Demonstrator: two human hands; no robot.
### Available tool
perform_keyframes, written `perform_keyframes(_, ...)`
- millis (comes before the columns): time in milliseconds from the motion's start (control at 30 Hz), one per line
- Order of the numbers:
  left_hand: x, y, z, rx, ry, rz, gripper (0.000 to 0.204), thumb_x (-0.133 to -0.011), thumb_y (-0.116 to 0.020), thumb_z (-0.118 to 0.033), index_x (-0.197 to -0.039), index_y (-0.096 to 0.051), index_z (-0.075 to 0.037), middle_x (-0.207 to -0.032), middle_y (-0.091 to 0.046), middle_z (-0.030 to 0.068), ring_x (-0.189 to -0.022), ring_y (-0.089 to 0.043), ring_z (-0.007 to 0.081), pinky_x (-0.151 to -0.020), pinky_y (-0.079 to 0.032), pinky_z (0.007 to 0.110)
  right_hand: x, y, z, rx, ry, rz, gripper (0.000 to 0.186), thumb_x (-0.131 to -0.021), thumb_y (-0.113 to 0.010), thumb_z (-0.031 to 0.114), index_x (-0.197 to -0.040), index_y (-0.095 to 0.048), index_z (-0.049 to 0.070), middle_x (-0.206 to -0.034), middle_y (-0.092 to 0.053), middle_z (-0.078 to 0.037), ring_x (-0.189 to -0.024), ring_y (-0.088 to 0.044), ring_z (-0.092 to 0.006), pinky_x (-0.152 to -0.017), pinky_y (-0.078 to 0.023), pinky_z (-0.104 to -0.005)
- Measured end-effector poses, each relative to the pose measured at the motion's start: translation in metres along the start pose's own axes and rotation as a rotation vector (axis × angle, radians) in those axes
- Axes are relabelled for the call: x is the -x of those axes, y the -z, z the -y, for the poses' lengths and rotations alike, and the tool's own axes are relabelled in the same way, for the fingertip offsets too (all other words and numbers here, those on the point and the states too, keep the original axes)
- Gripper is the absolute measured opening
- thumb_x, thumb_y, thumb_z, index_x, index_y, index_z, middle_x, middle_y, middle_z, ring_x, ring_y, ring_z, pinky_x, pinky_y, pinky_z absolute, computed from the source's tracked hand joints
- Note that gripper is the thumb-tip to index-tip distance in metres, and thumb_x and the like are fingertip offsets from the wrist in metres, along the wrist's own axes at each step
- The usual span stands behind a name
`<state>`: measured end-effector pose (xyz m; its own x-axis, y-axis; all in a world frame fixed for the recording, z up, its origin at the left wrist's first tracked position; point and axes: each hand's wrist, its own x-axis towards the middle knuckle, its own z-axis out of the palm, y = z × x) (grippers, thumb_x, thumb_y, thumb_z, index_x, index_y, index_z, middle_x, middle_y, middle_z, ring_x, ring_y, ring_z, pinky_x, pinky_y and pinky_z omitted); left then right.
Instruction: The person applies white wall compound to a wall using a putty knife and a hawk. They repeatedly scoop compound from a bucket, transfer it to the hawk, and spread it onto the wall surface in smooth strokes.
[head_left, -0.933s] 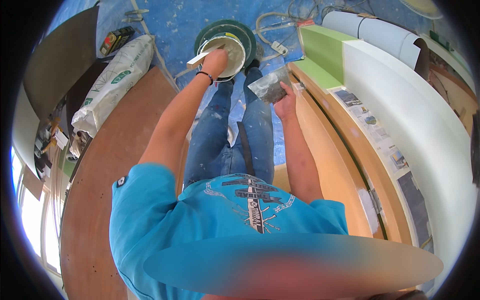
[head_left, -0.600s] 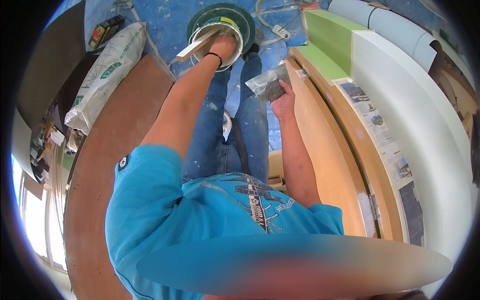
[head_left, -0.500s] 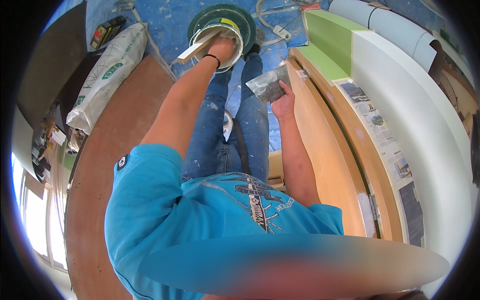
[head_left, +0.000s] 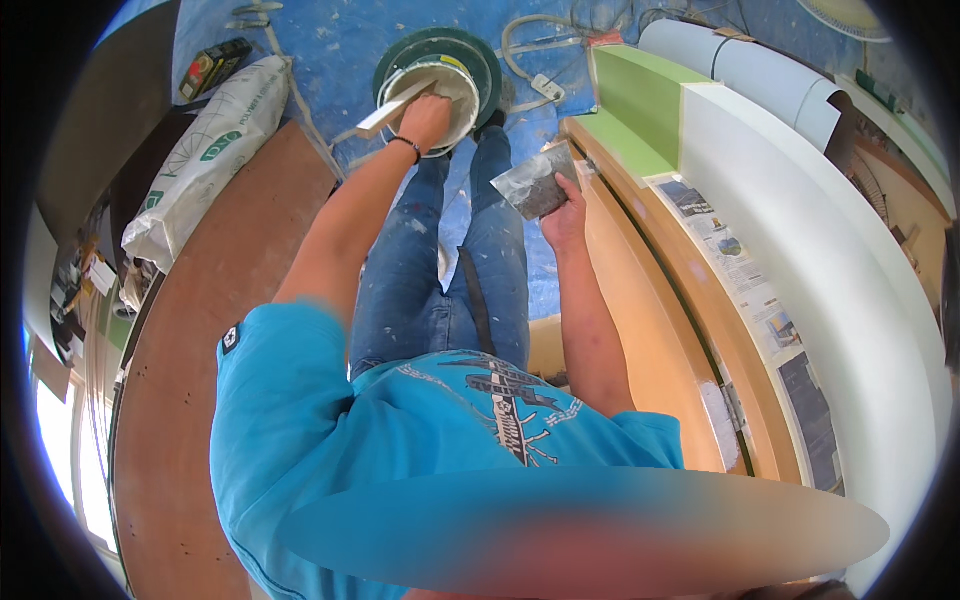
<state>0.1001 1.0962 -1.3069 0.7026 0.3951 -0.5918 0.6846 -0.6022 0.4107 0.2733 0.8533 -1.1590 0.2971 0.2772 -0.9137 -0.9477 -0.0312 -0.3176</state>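
My left hand (head_left: 427, 120) is closed over the mouth of a white bucket (head_left: 474, 115); its fingers point down into it, and what they grip is hidden. Beside those fingers, a pale wooden stick (head_left: 385, 116) leans out over the bucket's rim. Off-white paste coats the bucket's inside. The bucket stands within a wider dark green round tub (head_left: 489, 78). My right hand (head_left: 566, 212) pinches a flat, grey, smeared metal filling blade (head_left: 535, 184), thumb on top, held to the right of my knees.
Paint-spotted blue sheeting (head_left: 330, 40) covers the floor, with a white power strip (head_left: 547, 88) and cable on it. A brown board (head_left: 220, 300) runs along my left under a white sack (head_left: 215, 150). On my right are wooden panels (head_left: 640, 300), newspaper (head_left: 735, 250) and a green-and-white panel (head_left: 640, 110).
My left hand has risen from deep in the bucket to near its rim. The blade in my right hand has tilted slightly and shows more of its grey face.
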Motion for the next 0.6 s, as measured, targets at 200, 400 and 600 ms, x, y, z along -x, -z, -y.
perform_keyframes(200, 0.068, 0.045, -0.016, 0.135, -0.051, -0.29, 0.032, -0.091, -0.053, -0.006, -0.118, -0.068, -0.001, -0.104, -0.07, 0.0206, -0.105, -0.064, 0.0387, -0.092, -0.052, 0.047, 0.012, -0.02, 0.008, 0.104, 0.099, 0.04, 0.037, -0.092, -0.072, 0.016, -0.126, -0.064, 0.004, -0.118, -0.07, -0.008, -0.111, -0.066, -0.024, -0.099, -0.05, -0.0398)
perform_keyframes(400, 0.128, 0.111, -0.038, 0.318, -0.004, -0.411, 0.028, -0.099, -0.055, -0.013, -0.122, -0.067, -0.002, -0.103, -0.071, 0.0198, -0.098, -0.063, 0.0403, -0.086, -0.051, 0.049, 0.025, -0.05, 0.026, 0.253, 0.251, 0.056, 0.039, -0.092, -0.074, 0.016, -0.126, -0.064, 0.001, -0.118, -0.07, -0.009, -0.106, -0.068, -0.0217, -0.093, -0.053, -0.0367)
perform_keyframes(600, 0.188, 0.189, -0.079, 0.376, 0.025, -0.526, 0.028, -0.1, -0.057, -0.015, -0.122, -0.069, -0.003, -0.105, -0.072, 0.0169, -0.096, -0.063, 0.0381, -0.086, -0.05, 0.047, 0.009, -0.087, 0.04, 0.473, 0.302, 0.117, 0.035, -0.092, -0.076, 0.02, -0.12, -0.068, -0.001, -0.111, -0.072, -0.008, -0.099, -0.068, -0.0171, -0.086, -0.053, -0.0336)
